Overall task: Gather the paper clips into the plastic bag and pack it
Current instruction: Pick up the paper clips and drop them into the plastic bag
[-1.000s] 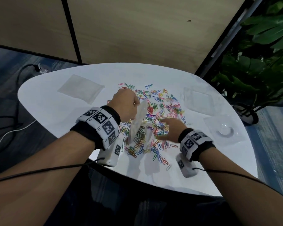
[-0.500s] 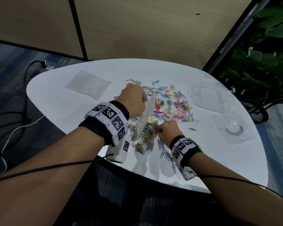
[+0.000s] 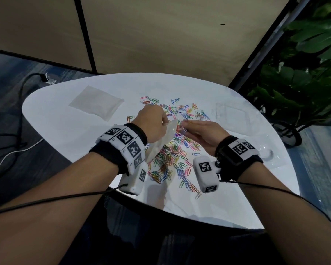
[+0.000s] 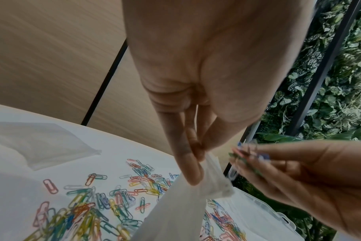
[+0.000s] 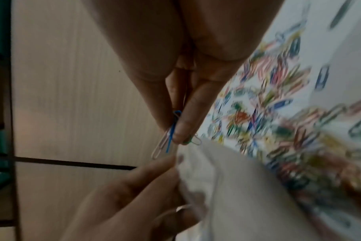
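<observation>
Coloured paper clips [image 3: 172, 153] lie scattered over the middle of the white table [image 3: 65, 131]. My left hand [image 3: 153, 125] pinches the top edge of a clear plastic bag [image 3: 161, 144] and holds it upright above the pile; the pinch shows in the left wrist view, where the bag [image 4: 181, 203] hangs from the hand [image 4: 196, 156]. My right hand [image 3: 195, 129] is raised beside the bag's mouth and pinches a few paper clips [image 5: 171, 135] between thumb and fingers [image 5: 185, 127]. The same clips [image 4: 247, 156] show blurred in the left wrist view.
A flat stack of clear bags [image 3: 97, 105] lies at the table's far left. A clear plastic box [image 3: 231, 115] and its lid [image 3: 266, 152] sit at the right. A potted plant [image 3: 304, 73] stands right of the table. Cables [image 3: 11, 150] run over the floor at the left.
My right hand rose from the pile with a few clips and moved up to the bag's mouth. My left hand kept its hold on the bag.
</observation>
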The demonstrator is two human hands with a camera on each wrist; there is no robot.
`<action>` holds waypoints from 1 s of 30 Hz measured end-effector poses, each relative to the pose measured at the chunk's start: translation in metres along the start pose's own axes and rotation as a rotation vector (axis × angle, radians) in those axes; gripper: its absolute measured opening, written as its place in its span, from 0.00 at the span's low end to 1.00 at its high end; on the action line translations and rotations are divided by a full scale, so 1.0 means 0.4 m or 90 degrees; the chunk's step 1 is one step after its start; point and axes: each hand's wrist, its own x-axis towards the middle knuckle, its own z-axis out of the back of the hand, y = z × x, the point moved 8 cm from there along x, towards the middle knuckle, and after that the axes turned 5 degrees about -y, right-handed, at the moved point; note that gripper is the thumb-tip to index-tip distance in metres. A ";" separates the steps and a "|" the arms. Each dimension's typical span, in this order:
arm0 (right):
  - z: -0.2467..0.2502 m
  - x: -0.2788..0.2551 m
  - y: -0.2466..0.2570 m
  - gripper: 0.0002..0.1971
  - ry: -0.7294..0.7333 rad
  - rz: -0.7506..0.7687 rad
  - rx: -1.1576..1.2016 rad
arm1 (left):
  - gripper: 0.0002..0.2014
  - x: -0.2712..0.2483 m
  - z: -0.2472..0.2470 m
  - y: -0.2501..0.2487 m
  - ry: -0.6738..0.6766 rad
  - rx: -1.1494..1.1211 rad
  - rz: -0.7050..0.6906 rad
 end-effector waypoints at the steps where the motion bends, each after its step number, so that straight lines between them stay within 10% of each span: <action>1: -0.022 -0.007 0.002 0.12 0.022 -0.008 0.023 | 0.12 0.000 -0.005 0.002 0.004 0.001 0.001; 18: -0.109 0.003 0.002 0.07 -0.145 0.251 -0.513 | 0.11 0.010 -0.018 0.002 -0.025 -0.068 0.013; 30: -0.164 -0.009 0.024 0.12 0.013 0.339 -0.704 | 0.13 0.002 0.011 0.011 -0.047 -0.069 0.023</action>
